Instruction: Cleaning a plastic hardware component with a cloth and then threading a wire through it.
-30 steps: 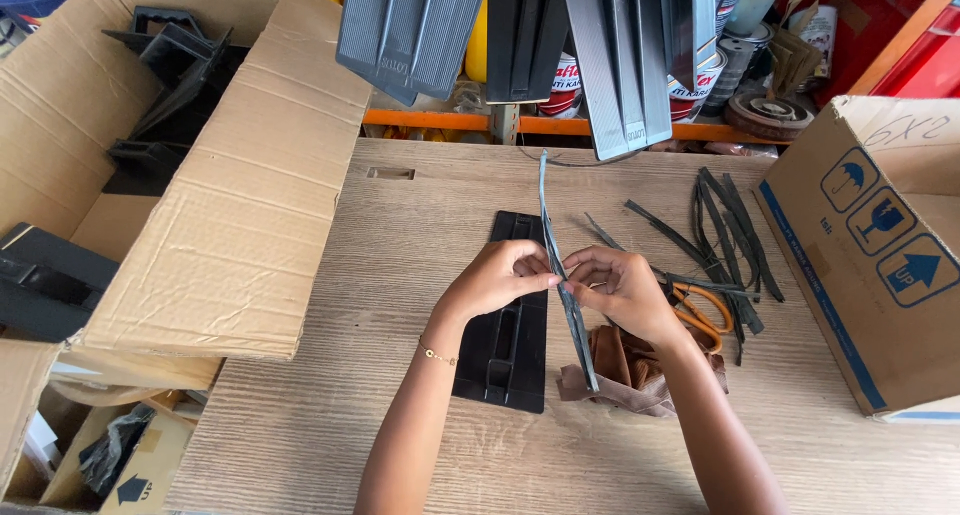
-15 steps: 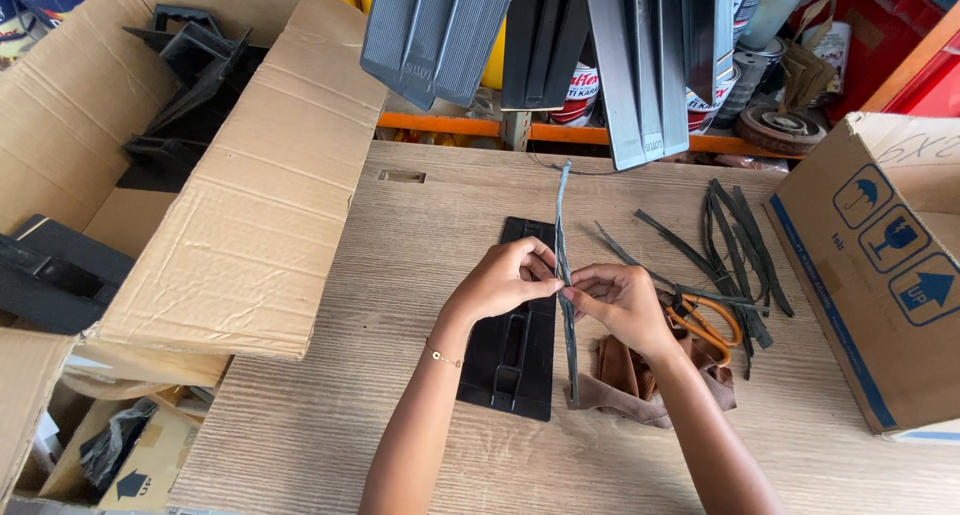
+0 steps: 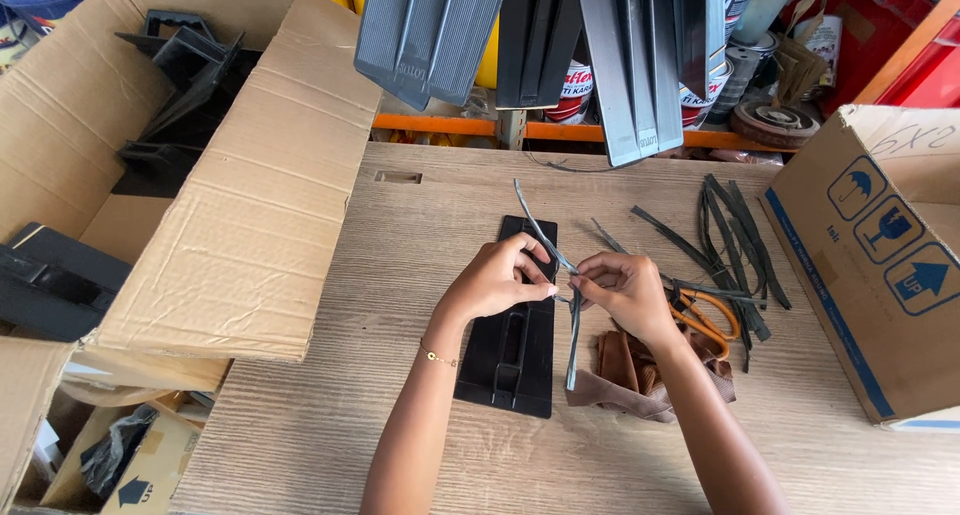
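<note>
Both hands, the left hand (image 3: 497, 275) and right hand (image 3: 620, 287), are pinching the grey strip (image 3: 560, 275), now bending where it was straight, above the black plate (image 3: 510, 360).

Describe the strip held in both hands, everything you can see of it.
The strip is thin, narrow and dark grey, rubbery-looking. The left hand and right hand pinch it together near its middle, above the table. It bends at the pinch: the upper part slants up and left over the black plate, the lower part hangs down toward the brown cloth. Whether its tip touches the cloth is unclear.
</note>
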